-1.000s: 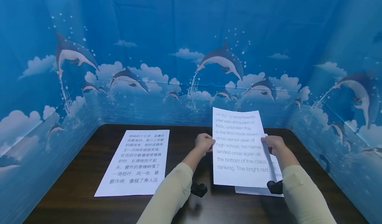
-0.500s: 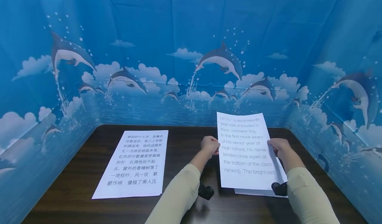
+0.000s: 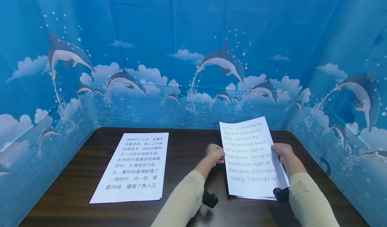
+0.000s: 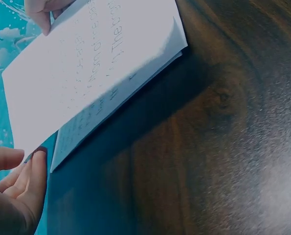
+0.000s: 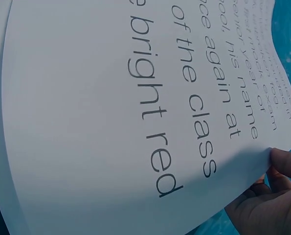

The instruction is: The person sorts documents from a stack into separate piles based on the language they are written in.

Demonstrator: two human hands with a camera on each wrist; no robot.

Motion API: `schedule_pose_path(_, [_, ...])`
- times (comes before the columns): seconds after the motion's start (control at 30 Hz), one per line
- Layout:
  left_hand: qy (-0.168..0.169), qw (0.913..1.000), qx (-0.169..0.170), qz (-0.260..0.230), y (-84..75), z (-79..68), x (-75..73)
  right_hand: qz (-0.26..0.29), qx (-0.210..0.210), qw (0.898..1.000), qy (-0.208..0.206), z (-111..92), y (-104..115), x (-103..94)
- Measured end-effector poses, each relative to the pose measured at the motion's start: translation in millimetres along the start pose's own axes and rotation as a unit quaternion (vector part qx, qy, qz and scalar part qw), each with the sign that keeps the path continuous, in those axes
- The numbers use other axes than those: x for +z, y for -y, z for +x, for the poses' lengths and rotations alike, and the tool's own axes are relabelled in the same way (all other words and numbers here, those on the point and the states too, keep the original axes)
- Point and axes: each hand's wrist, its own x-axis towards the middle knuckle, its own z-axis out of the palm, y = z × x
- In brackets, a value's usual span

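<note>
A white sheet of paper [image 3: 249,159] with printed English text is held tilted above the right side of the table. My left hand [image 3: 215,153] pinches its left edge; in the left wrist view the thumb and fingers of that hand [image 4: 19,188] meet at the paper's edge. On the opposite edge, my right hand [image 3: 284,153] grips the sheet, thumb on the printed face, as the right wrist view shows with the hand [image 5: 275,193]. Beneath the raised sheet lies another printed sheet [image 4: 81,128], mostly hidden in the head view.
To the left on the dark wooden table [image 3: 187,173] lies a white sheet with Chinese text [image 3: 133,166]. A blue curtain with dolphins [image 3: 193,35] surrounds the table at the back and sides. Black devices [image 3: 209,199] are worn at both wrists.
Both hands have shifted slightly right and down with the English sheet, lowering it until it covers nearly all of the sheet underneath. The Chinese sheet stays on the table.
</note>
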Motion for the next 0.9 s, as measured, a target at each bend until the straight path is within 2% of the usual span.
schedule_pose_path(0.13, [0.025,0.9996,-0.006,0.010,5.8,-3.2,2.7,-0.002,0.007,1.000,-0.004,1.6,-2.6,1.3])
schedule_pose_path(0.3, [0.065,0.9975,-0.011,0.026,11.5,-8.1,4.5,-0.002,0.016,0.999,-0.033,-1.3,-5.3,1.8])
schedule_pose_path(0.47, [0.107,0.9934,-0.006,0.041,13.9,-13.0,4.2,-0.035,-0.001,0.998,-0.055,-4.4,-10.9,1.4])
schedule_pose_path(0.67, [0.147,0.9879,-0.001,0.049,16.9,-14.8,6.7,-0.058,-0.021,0.996,-0.062,-3.3,-20.7,3.2])
schedule_pose_path(0.9, [0.176,0.9835,0.006,0.044,19.8,-12.5,7.1,-0.059,-0.003,0.996,-0.062,-1.2,-20.7,5.2])
